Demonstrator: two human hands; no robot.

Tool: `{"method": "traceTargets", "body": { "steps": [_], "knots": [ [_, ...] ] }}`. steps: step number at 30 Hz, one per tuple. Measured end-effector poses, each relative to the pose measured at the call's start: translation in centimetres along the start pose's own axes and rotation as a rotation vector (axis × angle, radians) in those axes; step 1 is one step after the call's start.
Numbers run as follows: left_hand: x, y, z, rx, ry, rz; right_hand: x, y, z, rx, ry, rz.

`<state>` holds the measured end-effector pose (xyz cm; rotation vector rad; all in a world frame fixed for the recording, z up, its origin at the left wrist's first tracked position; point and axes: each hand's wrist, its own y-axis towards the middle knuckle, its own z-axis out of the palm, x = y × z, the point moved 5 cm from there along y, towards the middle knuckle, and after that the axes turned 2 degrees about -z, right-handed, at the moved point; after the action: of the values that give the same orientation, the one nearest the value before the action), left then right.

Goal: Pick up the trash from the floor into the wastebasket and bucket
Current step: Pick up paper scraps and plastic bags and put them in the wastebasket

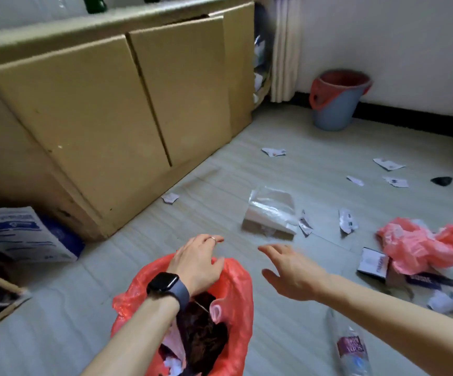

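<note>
A pale floor fills most of the view, with flattened cardboard sheets leaning along its left side. Against the far wall stands the bucket, blue with a red rim and handle, well apart from both hands. At the bottom centre sits the wastebasket, lined with a red bag and already holding dark and white scraps. A crumpled red plastic bag lies on the floor to the right, beside a small dark carton. Just ahead of the hands rests a box wrapped in clear plastic. A clear plastic bottle lies under the right forearm. Torn paper scraps are scattered across the floor farther out.

The left hand, with a dark watch on its wrist, rests over the far rim of the wastebasket, fingers loosely curled and holding nothing visible. The right hand hangs above the floor near the wrapped box, fingers spread and empty.
</note>
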<state>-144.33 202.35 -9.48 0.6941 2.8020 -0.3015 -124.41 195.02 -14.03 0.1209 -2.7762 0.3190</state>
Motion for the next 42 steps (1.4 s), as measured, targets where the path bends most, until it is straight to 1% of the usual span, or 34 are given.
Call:
{"method": "traceTargets", "body": {
  "steps": [4, 7, 9, 12, 16, 18, 21, 24, 27, 28, 30, 32, 34, 36, 38, 39, 40, 42],
  "knots": [
    [-4.0, 5.4, 1.0, 0.051, 0.029, 0.017, -7.7, -0.4, -0.3, -0.042, 0.066, 0.16],
    [-6.4, 9.9, 4.3, 0.129, 0.086, 0.032, -13.9, -0.6, 0.9, -0.036, 0.144, 0.297],
    [-7.6, 13.1, 7.9, 0.21, 0.131, 0.012, -18.1, -0.4, 2.7, -0.016, 0.176, 0.376],
    [-8.5, 17.1, 13.4, 0.33, 0.202, -0.017, -22.6, 0.8, 5.5, 0.044, 0.172, 0.429],
    [-8.5, 22.2, 21.0, 0.424, 0.263, -0.06, -26.9, 5.1, 8.4, 0.12, 0.161, 0.448],
    [-7.9, 23.8, 23.4, 0.443, 0.279, -0.083, -27.9, 7.4, 8.9, 0.127, 0.149, 0.441],
    [-6.9, 26.5, 25.9, 0.42, 0.293, -0.083, -29.2, 11.3, 9.2, 0.098, 0.128, 0.415],
    [-6.3, 29.3, 26.9, 0.357, 0.297, -0.047, -30.6, 15.5, 9.2, 0.067, 0.069, 0.387],
    [-6.2, 30.4, 27.5, 0.326, 0.26, 0.014, -32.0, 17.7, 10.3, 0.084, 0.013, 0.364],
    [-6.2, 30.5, 27.6, 0.286, 0.221, 0.024, -32.2, 17.8, 10.8, 0.067, -0.029, 0.336],
    [-6.2, 30.1, 27.5, 0.22, 0.172, 0.009, -31.9, 16.9, 11.8, -0.03, -0.111, 0.264],
    [-6.7, 28.9, 27.9, 0.239, 0.233, 0.025, -31.1, 15.1, 12.4, -0.129, -0.118, 0.203],
    [-7.3, 27.6, 28.3, 0.242, 0.271, 0.057, -30.6, 12.9, 13.3, -0.169, -0.177, 0.123],
    [-7.9, 27.1, 28.4, 0.244, 0.305, 0.05, -30.3, 10.9, 13.4, -0.209, -0.175, 0.072],
    [-8.4, 27.1, 28.4, 0.271, 0.37, 0.036, -30.2, 9.4, 13.3, -0.215, -0.151, 0.074],
    [-8.7, 27.2, 28.4, 0.287, 0.391, 0.032, -30.3, 8.9, 13.3, -0.189, -0.161, 0.104],
    [-8.7, 27.3, 28.3, 0.296, 0.409, 0.034, -30.3, 8.9, 13.2, -0.175, -0.146, 0.149],
    [-8.7, 27.5, 28.2, 0.305, 0.424, 0.03, -31.0, 9.1, 13.0, -0.099, -0.044, 0.274]
  ]
}}
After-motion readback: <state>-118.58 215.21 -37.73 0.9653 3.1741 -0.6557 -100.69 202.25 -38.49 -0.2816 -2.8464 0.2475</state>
